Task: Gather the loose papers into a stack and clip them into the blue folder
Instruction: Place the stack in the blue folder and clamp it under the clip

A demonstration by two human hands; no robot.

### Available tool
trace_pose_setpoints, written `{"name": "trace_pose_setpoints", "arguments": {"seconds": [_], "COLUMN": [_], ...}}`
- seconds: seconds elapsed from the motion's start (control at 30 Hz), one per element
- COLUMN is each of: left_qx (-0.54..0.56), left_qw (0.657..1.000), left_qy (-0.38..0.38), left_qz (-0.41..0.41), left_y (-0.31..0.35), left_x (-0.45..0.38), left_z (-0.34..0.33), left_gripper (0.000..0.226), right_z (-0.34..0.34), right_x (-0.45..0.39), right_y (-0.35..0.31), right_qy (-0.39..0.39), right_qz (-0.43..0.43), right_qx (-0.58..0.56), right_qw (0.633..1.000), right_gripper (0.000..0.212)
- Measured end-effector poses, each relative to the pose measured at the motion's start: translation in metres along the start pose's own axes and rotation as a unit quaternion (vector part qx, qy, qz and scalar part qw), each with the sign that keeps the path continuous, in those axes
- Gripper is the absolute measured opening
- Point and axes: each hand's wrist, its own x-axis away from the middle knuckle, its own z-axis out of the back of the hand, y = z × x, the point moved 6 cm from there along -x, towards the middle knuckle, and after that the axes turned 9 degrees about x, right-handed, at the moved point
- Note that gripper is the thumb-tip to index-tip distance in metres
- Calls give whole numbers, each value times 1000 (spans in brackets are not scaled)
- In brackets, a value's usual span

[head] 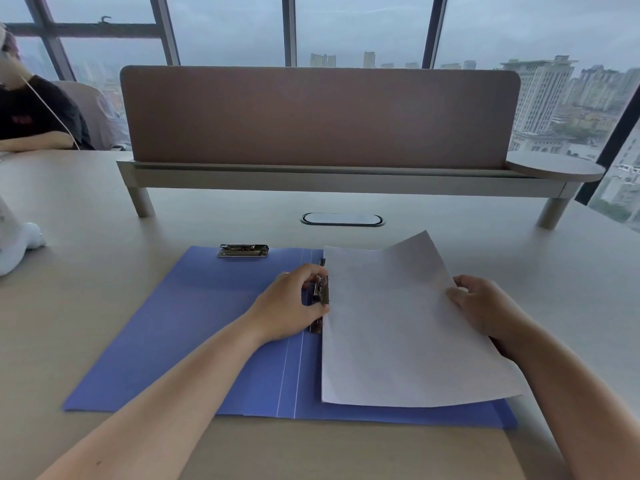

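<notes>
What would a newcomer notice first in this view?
The open blue folder lying flat on the desk, with the white papers on its right half. The left hand grips the spine clip at the papers' left edge, and the right hand holds their right edge.

1. A pale wooden table (104, 209) fills the foreground.
2. A brown divider panel (318, 116) stands on a raised shelf (311, 180) across the table.
3. An oval cable port (342, 219) sits below the shelf.
4. Tall windows (360, 26) behind show grey sky and city buildings (543, 95).
5. A seated person (31, 112) is at far left.
</notes>
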Motion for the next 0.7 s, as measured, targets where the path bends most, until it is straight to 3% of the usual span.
{"name": "trace_pose_setpoints", "arguments": {"seconds": [0.37,0.53,0.7], "left_qx": [79,85,91], "left_qw": [996,995,995], "left_qy": [5,11,-13], "left_qz": [-39,-40,-29], "left_y": [9,9,3], "left_x": [12,13,9], "left_z": [13,13,14], "left_gripper": [89,94,92], "right_z": [-2,-2,-7], "right_x": [-2,-4,-2], "right_y": [2,3,0], "right_qy": [-19,-39,-11], "right_qz": [-12,-18,12], "right_qx": [-50,-52,22], "right_qw": [998,998,1000], "right_gripper": [22,23,26]}}
